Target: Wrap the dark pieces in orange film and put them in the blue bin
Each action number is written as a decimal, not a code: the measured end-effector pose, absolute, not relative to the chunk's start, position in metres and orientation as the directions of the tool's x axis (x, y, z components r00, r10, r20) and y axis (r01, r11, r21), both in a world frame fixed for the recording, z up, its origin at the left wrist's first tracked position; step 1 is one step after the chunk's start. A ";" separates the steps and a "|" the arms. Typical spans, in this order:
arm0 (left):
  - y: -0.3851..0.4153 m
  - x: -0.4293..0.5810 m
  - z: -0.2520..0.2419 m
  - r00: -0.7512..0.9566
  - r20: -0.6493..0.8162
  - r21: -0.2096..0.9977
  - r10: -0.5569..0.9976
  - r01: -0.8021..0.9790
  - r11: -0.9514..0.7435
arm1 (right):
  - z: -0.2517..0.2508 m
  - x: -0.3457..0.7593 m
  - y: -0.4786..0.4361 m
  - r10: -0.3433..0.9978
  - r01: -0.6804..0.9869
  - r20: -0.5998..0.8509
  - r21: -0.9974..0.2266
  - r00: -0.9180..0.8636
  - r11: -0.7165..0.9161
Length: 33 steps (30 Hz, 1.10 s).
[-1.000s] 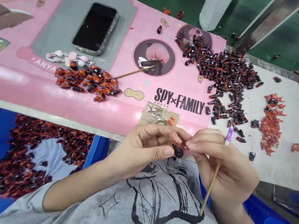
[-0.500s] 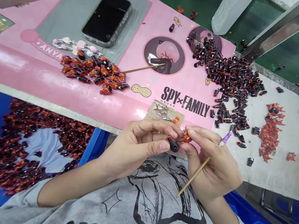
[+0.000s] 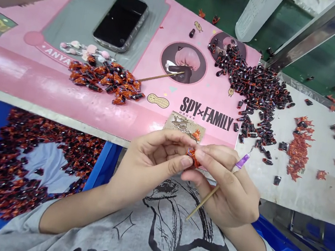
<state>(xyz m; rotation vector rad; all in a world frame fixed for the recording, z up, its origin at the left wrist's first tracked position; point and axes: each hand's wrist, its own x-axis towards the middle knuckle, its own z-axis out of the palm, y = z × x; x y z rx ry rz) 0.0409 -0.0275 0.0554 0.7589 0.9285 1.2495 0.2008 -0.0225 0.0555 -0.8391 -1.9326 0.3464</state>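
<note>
The pink mat (image 3: 37, 83) is smooth, glossy plastic, the phone (image 3: 120, 21) has shiny glass, the stick (image 3: 203, 202) is matt wood, the bar (image 3: 318, 34) is polished metal, and the grey shirt (image 3: 110, 233) is matt cloth.

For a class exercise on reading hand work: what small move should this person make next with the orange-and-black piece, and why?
Probably the right hand should pull the orange off the orange-and-black piece, since the left hand pins it, and nearby lie dark pieces and a separate pile of orange scraps.
</note>
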 end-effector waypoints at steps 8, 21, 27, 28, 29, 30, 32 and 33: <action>-0.030 0.044 0.057 -0.011 0.120 0.974 0.993 -0.194 -0.120 | 0.053 0.194 -0.032 0.686 0.417 0.710 -0.582 -0.158 0.698; -0.031 0.050 0.045 -0.074 0.191 0.965 0.979 -0.169 -0.201 | 0.051 0.199 -0.028 0.724 0.373 0.651 -0.629 -0.226 0.682; -0.017 0.026 0.030 -0.148 0.191 0.981 0.970 -0.003 -0.194 | 0.043 0.226 -0.019 0.725 0.512 0.648 -0.551 -0.235 0.659; -0.012 0.017 0.024 -0.169 0.229 0.972 0.959 0.096 -0.215 | 0.040 0.231 -0.018 0.733 0.540 0.652 -0.553 -0.195 0.635; -0.007 0.007 0.019 -0.178 0.280 0.946 0.943 0.219 -0.239 | 0.037 0.237 -0.017 0.738 0.564 0.657 -0.556 -0.153 0.611; -0.001 -0.003 0.013 -0.173 0.336 0.897 0.926 0.360 -0.258 | 0.033 0.243 -0.016 0.743 0.587 0.660 -0.558 -0.115 0.587; 0.011 -0.022 0.001 -0.122 0.435 0.732 0.892 0.625 -0.272 | 0.026 0.253 -0.014 0.746 0.625 0.664 -0.560 -0.054 0.544; 0.017 -0.029 -0.003 -0.088 0.469 0.639 0.879 0.721 -0.269 | 0.022 0.258 -0.013 0.753 0.638 0.657 -0.568 -0.028 0.519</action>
